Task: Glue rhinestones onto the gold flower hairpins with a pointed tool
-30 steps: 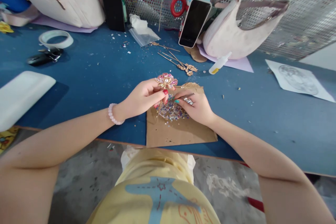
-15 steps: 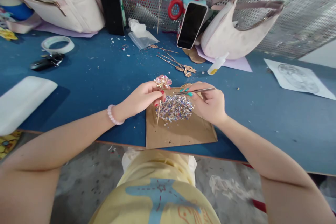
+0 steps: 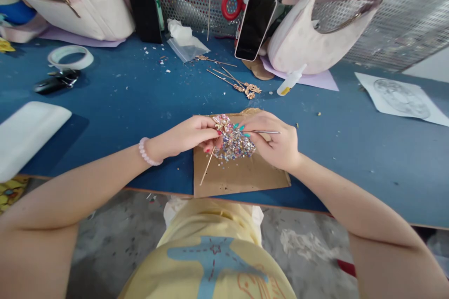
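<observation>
My left hand [image 3: 199, 134] pinches a hairpin [image 3: 222, 123] just under its pink, jewelled flower head. The pin's thin gold stem slants down toward the front of a cardboard piece [image 3: 242, 180]. In my right hand [image 3: 275, 138] is a pair of slim metal tweezers [image 3: 268, 132], whose tips are close to the flower; whether they touch it or hold a stone is too small to tell. Beneath both hands lies a pile of small multicoloured rhinestones [image 3: 236, 145] on the cardboard.
Several gold hairpins [image 3: 242, 85] lie beyond the cardboard, near a small glue bottle [image 3: 291, 81]. A phone [image 3: 255, 27] leans beside a white handbag [image 3: 315, 37] at the back. Tape [image 3: 70, 59], black keys [image 3: 58, 81] and a white block [image 3: 31, 135] occupy the left; a printed sheet [image 3: 396, 98] lies right.
The flower head has come lower and slightly right, and its stem tilts more. My right hand has brought the tweezers in from above the rhinestones to beside the flower.
</observation>
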### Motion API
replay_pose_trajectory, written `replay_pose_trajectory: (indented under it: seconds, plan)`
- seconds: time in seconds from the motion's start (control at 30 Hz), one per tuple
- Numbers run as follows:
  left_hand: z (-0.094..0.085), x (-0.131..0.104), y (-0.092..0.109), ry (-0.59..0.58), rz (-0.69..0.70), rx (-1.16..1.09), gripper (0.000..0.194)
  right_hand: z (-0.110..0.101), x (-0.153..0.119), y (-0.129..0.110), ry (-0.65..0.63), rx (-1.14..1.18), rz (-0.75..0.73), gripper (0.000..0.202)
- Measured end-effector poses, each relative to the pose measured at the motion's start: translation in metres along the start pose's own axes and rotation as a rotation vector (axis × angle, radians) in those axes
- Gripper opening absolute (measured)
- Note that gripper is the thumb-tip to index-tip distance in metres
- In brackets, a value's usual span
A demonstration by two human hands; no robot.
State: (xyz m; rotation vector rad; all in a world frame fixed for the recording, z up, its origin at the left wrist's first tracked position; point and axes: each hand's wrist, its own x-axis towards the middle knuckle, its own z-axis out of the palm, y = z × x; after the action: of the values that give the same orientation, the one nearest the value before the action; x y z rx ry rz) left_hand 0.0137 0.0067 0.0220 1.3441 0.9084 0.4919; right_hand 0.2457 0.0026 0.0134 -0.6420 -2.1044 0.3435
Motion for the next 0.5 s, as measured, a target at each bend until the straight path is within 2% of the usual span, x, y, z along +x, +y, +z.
replay_pose_trajectory:
  seconds: [0.23, 0.5]
  plan:
    - [-0.0019, -0.0017, 0.0006, -0.041, -0.092, -0.029, 0.019, 0.0036, -0.0007, 0.0003, -0.043, -0.086, -0.144, 0.021]
    - [-0.0013, -0.0017, 0.003, -0.05, -0.078, -0.018, 0.02, 0.0045, -0.0036, 0.0001, -0.08, -0.091, -0.155, 0.02]
